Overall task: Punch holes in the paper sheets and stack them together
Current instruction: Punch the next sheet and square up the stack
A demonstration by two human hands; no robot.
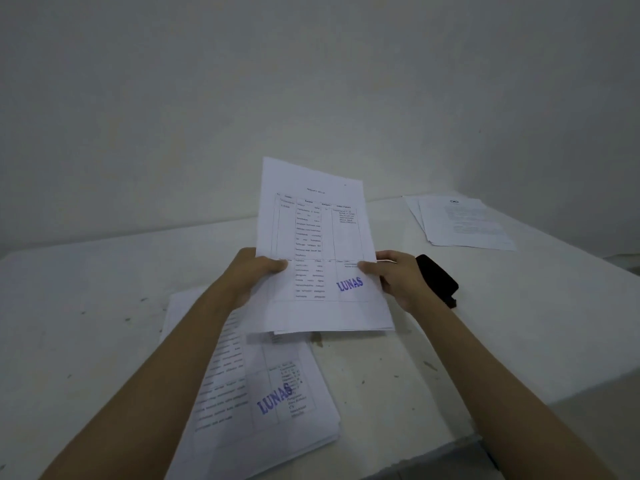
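Note:
I hold a thin bundle of printed sheets (318, 237) upright above the table, a blue "LUNAS" stamp near its lower right. My left hand (251, 271) grips its left edge, thumb on the front. My right hand (394, 280) pinches its right edge, thumb on the front. A black hole punch (438, 280) lies on the table just right of my right hand, partly hidden by it. Below the bundle, a thick stack of stamped sheets (270, 393) lies on the table, partly under my left forearm.
A second, smaller stack of printed sheets (464, 221) lies at the far right of the white table (86, 306). The table's right edge (588, 382) runs diagonally near my right forearm. A plain white wall stands behind the table.

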